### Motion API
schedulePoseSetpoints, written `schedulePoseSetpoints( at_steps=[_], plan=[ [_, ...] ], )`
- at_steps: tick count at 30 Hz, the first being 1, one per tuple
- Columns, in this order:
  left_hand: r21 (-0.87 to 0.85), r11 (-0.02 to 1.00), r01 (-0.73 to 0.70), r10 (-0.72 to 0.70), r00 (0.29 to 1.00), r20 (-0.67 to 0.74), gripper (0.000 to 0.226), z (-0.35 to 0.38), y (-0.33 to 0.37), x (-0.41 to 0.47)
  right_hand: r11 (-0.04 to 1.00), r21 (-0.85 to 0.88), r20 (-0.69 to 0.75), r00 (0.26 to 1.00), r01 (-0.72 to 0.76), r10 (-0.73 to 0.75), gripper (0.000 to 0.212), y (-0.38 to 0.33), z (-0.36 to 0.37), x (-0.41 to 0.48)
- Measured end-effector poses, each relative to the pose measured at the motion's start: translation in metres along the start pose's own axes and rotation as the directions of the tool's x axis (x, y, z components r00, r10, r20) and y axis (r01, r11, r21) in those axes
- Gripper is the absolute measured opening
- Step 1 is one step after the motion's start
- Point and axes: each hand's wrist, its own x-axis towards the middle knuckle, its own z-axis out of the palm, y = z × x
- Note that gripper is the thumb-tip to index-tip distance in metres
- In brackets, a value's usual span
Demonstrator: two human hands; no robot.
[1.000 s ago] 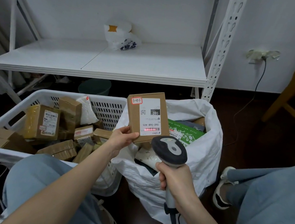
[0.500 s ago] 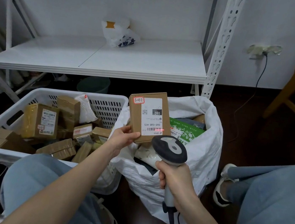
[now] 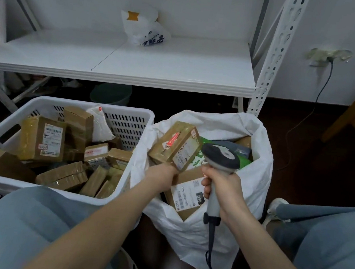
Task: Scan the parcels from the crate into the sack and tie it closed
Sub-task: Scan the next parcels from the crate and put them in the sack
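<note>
The labelled box, which half a second ago stood upright in the air above the sack with its label facing the scanner, now lies inside the sack's mouth. It is tilted, label up, with one corner towards 6 o'clock. Both wrists cover part of it, so its long axis is unclear.

The left hand has dropped to the sack's 9 o'clock rim. Its fingers are hidden behind a taped parcel that lies at 11 o'clock in the sack, so I cannot tell whether it holds anything.

The right hand is wrapped tight round the scanner's handle. The scanner's long axis runs 12 to 6, head at the 12 end and cable trailing at 6.

At 9 o'clock from the sack, the white crate holds more parcels.
</note>
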Motion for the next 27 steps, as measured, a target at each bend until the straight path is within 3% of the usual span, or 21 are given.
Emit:
schedulePoseSetpoints(
  at_steps=[2,6,10,12,16,22,27],
  plan=[
    [0.087,0.996,0.013,-0.005,0.995,-0.098,0.029,0.007,0.0,0.002,1.0,0.002,0.001,1.0,-0.005,0.005,0.017,0.0,0.01,0.008],
    [0.005,1.0,-0.026,0.026,0.928,-0.371,0.023,-0.025,-0.02,-0.012,0.999,0.02,0.049,0.998,-0.035,0.034,0.017,-0.007,0.046,0.025],
    [-0.193,0.977,0.085,-0.176,0.836,-0.52,0.019,-0.046,-0.092,-0.014,0.991,0.048,0.172,0.978,-0.127,0.117,0.015,-0.011,0.099,0.043],
    [-0.25,0.949,0.189,-0.287,0.848,-0.447,0.023,-0.041,-0.132,-0.007,0.982,0.062,0.205,0.966,-0.176,0.16,0.015,-0.008,0.124,0.057],
    [-0.201,0.883,0.424,-0.451,0.885,-0.117,0.055,-0.012,-0.189,0.019,0.948,0.118,0.228,0.937,-0.297,0.265,0.014,0.007,0.159,0.087],
    [0.018,0.938,0.346,-0.343,0.936,-0.076,0.083,0.032,-0.213,0.075,0.927,0.121,0.144,0.93,-0.356,0.338,0.024,0.032,0.169,0.125],
    [0.216,0.931,0.293,-0.301,0.954,0.005,0.06,0.046,-0.214,0.103,0.922,0.097,0.069,0.927,-0.374,0.368,0.023,0.039,0.165,0.139]
  ],
)
